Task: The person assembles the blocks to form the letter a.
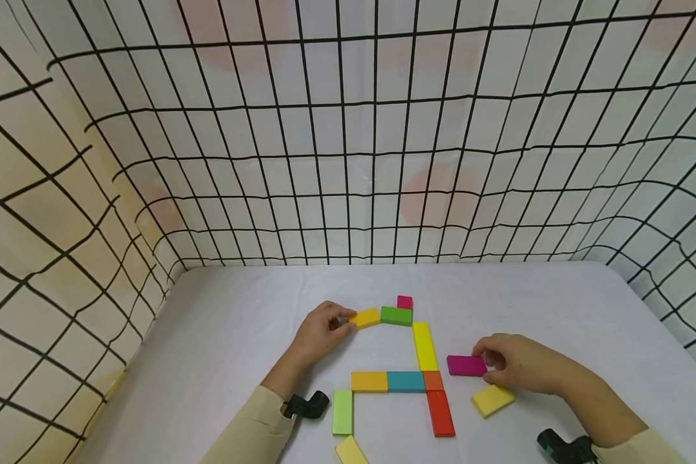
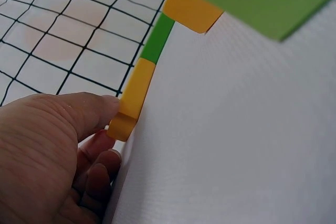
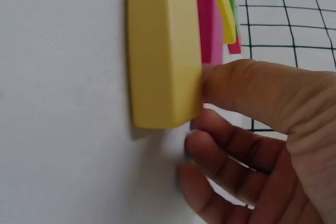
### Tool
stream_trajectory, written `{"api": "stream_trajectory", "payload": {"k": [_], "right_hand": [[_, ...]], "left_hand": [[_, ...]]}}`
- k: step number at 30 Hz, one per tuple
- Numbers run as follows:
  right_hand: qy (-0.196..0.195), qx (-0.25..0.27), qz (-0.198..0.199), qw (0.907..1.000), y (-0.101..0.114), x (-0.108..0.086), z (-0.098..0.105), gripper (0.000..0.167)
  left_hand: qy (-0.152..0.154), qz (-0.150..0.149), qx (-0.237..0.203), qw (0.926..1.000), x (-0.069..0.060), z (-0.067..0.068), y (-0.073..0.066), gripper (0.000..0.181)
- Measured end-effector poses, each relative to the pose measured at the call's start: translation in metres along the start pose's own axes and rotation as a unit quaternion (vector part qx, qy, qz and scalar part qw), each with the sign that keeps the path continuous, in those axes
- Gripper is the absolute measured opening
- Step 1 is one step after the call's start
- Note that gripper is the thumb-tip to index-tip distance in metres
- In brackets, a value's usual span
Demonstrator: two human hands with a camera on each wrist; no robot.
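My left hand (image 1: 320, 333) pinches the outer end of a yellow-orange block (image 1: 367, 318), whose other end meets a green block (image 1: 396, 315). In the left wrist view, thumb and fingers sit at the end of that block (image 2: 134, 90). On the right, my right hand (image 1: 522, 362) holds a magenta block (image 1: 464, 365) by its right end between thumb and fingers. A loose yellow block (image 1: 493, 401) lies just below that hand; in the right wrist view this yellow block (image 3: 157, 51) partly covers the magenta one (image 3: 210, 30).
A small pink block (image 1: 405, 302) touches the green one. Below run a bright yellow block (image 1: 425, 347), orange (image 1: 368, 381), teal (image 1: 406, 381), a red-orange square (image 1: 433, 381), red (image 1: 440, 414), light green (image 1: 343, 412) and pale yellow (image 1: 351, 451). Black wire mesh (image 1: 375, 154) surrounds the white table (image 1: 220, 335).
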State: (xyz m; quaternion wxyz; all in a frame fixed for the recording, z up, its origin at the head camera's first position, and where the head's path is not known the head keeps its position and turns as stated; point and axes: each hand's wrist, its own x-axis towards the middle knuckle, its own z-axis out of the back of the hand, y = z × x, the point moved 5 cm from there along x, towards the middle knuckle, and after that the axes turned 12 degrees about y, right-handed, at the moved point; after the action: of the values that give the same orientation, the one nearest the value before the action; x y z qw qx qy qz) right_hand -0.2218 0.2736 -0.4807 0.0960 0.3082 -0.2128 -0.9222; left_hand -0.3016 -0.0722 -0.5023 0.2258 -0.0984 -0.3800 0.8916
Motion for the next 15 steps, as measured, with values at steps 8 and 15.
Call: {"api": "stream_trajectory", "payload": {"k": [8, 15], "right_hand": [[-0.043, 0.003, 0.016, 0.9989, 0.000, -0.007, 0.001, 0.042], [-0.044, -0.007, 0.115, 0.9923, 0.041, -0.025, -0.013, 0.035]], "left_hand": [[0.001, 0.000, 0.000, 1.0000, -0.001, 0.002, 0.000, 0.023], [0.002, 0.000, 0.001, 1.0000, 0.000, 0.001, 0.001, 0.023]]}}
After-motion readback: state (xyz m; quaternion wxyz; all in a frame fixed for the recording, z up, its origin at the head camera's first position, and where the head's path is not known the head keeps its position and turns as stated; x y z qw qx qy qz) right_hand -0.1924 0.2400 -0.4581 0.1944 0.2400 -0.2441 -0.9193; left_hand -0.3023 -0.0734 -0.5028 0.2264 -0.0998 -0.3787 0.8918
